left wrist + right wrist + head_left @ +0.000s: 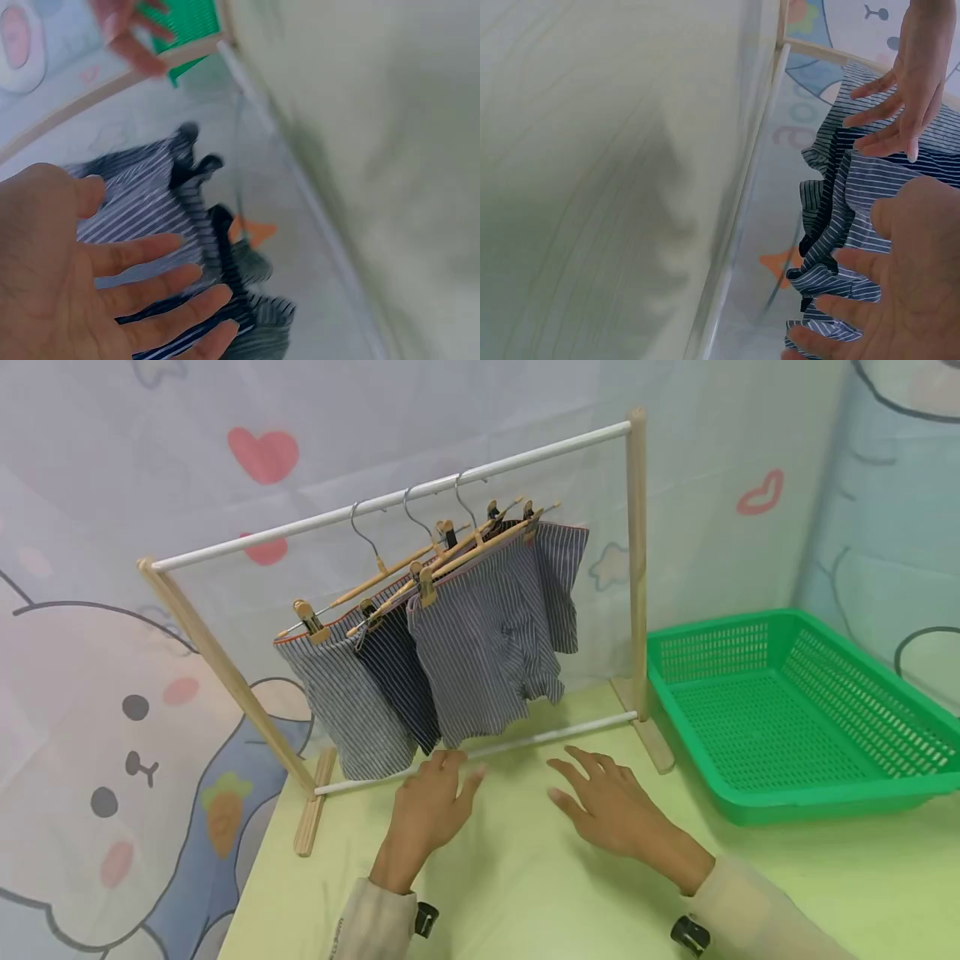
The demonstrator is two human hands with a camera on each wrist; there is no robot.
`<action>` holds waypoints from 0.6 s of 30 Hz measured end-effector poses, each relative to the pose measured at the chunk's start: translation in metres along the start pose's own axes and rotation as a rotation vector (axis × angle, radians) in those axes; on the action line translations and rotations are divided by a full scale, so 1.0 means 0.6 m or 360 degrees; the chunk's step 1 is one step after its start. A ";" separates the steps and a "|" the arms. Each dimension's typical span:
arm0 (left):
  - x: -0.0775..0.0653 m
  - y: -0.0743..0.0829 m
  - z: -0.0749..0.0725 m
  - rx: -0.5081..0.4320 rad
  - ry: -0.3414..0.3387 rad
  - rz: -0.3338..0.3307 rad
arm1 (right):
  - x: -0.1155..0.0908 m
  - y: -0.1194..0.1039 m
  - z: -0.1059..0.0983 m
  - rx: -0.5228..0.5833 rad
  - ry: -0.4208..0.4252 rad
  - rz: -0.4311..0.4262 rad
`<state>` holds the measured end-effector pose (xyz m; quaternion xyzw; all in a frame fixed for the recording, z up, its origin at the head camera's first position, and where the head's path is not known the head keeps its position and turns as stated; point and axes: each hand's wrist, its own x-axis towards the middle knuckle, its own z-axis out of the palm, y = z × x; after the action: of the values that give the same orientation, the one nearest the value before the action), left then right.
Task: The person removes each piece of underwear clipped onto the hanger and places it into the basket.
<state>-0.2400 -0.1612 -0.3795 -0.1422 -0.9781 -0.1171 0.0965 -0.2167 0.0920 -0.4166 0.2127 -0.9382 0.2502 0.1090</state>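
Three clip hangers hang by metal hooks from a small rack's white top rod (pixel 300 527). Clipped to them are striped garments that look like shorts: a light grey-striped one (pixel 352 702) at left, a dark navy-striped one (pixel 401 660) partly hidden, and a blue-grey one (pixel 472 652) in front. My left hand (pixel 431 806) holds nothing, its spread fingers close to the lower hems; the left wrist view shows those fingers (pixel 169 289) overlapping the cloth. Over the table, right of the garments, my right hand (pixel 611 802) is also bare, fingers loosely extended.
A green plastic basket (pixel 738 802) with nothing in it stands right of the rack, close to its wooden foot (pixel 652 743). The rack's white lower bar (pixel 555 735) runs just above the yellow-green tabletop (pixel 525 893). A printed cartoon curtain (pixel 712 460) hangs behind.
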 end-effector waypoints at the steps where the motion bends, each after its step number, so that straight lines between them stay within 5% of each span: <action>1: 0.002 -0.002 -0.005 -0.0013 0.0004 -0.0012 | -0.001 0.000 0.000 0.0006 -0.0009 -0.0006; 18: 0.037 -0.017 -0.076 -0.0128 0.0268 -0.0065 | -0.002 0.004 0.001 0.0035 -0.0076 0.0021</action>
<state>-0.2567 -0.1769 -0.3332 -0.1158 -0.9637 -0.1699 0.1701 -0.2165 0.0940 -0.4183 0.2138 -0.9391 0.2561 0.0826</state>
